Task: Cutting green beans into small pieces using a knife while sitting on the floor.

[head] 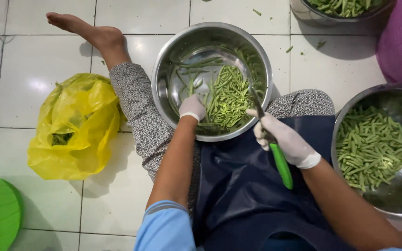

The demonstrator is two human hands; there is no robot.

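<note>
The left hand [192, 108] grasps light, stiff green beans [226, 98] in the steel bowl [164, 74]; the right hand [282, 139] grips the knife [280, 162] by its slippery green handle.

Beans in bowls around us

Our middle bowl [164, 69] sits between our legs, bag [73, 125] to its left, another bowl [345, 116] right, a third bowl [303, 11] behind.

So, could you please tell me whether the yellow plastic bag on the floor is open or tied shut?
Open: the yellow plastic bag gapes at its mouth, and green scraps show inside.
</note>
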